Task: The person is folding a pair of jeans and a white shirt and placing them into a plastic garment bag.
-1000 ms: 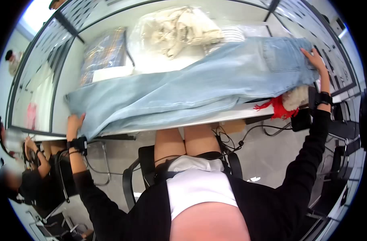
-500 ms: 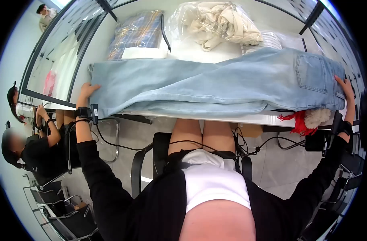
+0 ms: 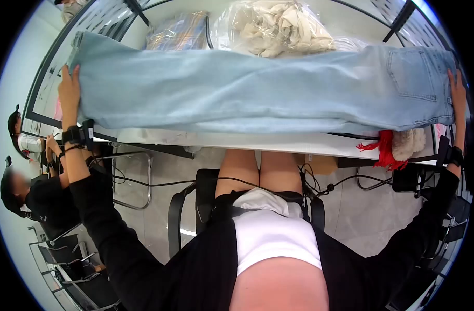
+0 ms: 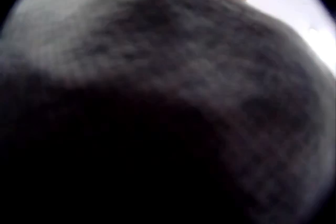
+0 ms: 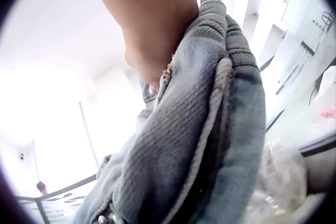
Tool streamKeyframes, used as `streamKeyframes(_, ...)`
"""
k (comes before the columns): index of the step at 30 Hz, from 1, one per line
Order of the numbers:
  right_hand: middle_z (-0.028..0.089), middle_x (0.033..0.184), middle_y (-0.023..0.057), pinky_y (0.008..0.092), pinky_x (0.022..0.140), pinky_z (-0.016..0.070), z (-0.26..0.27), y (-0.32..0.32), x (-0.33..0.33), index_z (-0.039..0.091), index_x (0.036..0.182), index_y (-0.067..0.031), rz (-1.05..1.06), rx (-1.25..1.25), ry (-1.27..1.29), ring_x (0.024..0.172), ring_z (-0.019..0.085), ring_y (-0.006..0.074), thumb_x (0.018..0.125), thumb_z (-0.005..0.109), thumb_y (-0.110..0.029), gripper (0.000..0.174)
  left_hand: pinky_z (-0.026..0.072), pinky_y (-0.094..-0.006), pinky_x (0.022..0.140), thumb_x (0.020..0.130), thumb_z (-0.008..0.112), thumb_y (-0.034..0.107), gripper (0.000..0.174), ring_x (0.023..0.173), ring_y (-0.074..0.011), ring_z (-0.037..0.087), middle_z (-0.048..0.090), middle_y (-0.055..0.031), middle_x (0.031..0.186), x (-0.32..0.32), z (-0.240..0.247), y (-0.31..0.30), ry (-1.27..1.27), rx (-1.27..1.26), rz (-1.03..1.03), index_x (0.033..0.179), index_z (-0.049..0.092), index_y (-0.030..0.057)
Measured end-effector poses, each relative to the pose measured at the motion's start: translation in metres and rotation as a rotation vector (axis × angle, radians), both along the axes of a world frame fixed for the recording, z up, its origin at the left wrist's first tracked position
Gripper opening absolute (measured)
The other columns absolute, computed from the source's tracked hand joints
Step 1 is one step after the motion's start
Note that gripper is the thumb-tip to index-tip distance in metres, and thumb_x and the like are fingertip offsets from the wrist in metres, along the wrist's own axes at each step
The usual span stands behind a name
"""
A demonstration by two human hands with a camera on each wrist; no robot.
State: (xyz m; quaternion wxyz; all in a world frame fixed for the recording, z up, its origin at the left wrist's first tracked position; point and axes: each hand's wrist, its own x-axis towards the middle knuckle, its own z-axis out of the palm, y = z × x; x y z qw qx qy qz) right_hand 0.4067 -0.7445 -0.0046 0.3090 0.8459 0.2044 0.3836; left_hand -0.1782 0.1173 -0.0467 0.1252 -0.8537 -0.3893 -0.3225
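Note:
Light-blue jeans [image 3: 237,88] stretch sideways across the head view, folded lengthwise, with a back pocket near the right end. At the leg-hem end, my left hand [image 3: 69,98] grips the edge of the denim, fingers pointing away from me. My right hand [image 3: 458,98] holds the waistband end. The right wrist view shows that hand [image 5: 163,29] at the bunched waistband [image 5: 178,108], its fingertips partly hidden behind the cloth. Dark, blurred denim [image 4: 173,50] fills most of the left wrist view.
Behind the jeans lie a bagged plaid garment [image 3: 180,32] and a bagged cream garment [image 3: 286,28]. Red fringe [image 3: 385,150] and a fluffy beige piece [image 3: 407,145] hang at the front edge of the white table [image 3: 278,141]. Another person [image 3: 40,189] sits at left.
My left hand has moved outward and away from me, pulling the hem end up and left. The jeans look straighter and flatter, covering more of the bagged plaid garment. Both hands keep their hold.

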Motion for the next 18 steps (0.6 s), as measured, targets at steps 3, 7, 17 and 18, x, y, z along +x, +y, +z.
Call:
streamKeyframes(3, 0.037, 0.130, 0.0172, 0.0327, 0.077, 0.0476, 0.015, -0.001, -0.020, 0.029, 0.134, -0.0178, -0.231, -0.122, -0.105, 0.095, 0.057, 0.0306, 0.087, 0.036, -0.003, 0.049, 0.0436, -0.0506, 0.061, 0.090, 0.038, 0.042, 0.039, 0.076, -0.0459, 0.056, 0.058, -0.0288, 0.080, -0.005, 0.019, 0.018, 0.051, 0.106, 0.116, 0.106, 0.041, 0.0068)
streamKeyframes(7, 0.057, 0.104, 0.0199, 0.0342, 0.063, 0.0477, -0.006, -0.011, -0.037, 0.030, 0.129, -0.0135, -0.297, 0.360, -0.080, 0.081, 0.061, 0.0308, 0.089, 0.038, -0.014, 0.041, 0.0446, -0.0502, 0.061, 0.091, 0.035, 0.041, 0.035, 0.075, -0.0431, 0.058, 0.060, -0.0247, 0.079, -0.009, 0.016, 0.039, 0.077, 0.146, 0.226, 0.105, 0.040, 0.0098)
streamKeyframes(17, 0.057, 0.102, 0.0232, 0.0412, 0.076, 0.0451, -0.007, 0.023, -0.046, 0.037, 0.126, -0.0053, -0.214, 0.411, 0.073, 0.090, 0.056, 0.0396, 0.089, 0.038, -0.046, 0.055, 0.0442, -0.0443, 0.072, 0.086, 0.046, 0.041, 0.045, 0.089, -0.0421, 0.055, 0.057, -0.0272, 0.094, -0.010, -0.006, 0.081, 0.231, -0.123, 0.013, 0.099, 0.047, -0.0020)
streamKeyframes(18, 0.056, 0.106, 0.0235, 0.0407, 0.079, 0.0445, -0.009, -0.006, -0.007, 0.037, 0.126, -0.0044, -0.045, 0.429, 0.015, 0.094, 0.055, 0.0389, 0.088, 0.039, -0.048, 0.058, 0.0442, -0.0430, 0.072, 0.085, 0.048, 0.042, 0.049, 0.086, -0.0416, 0.056, 0.057, -0.0274, 0.093, -0.010, -0.008, 0.082, 0.206, -0.126, -0.056, 0.099, 0.048, -0.0044)
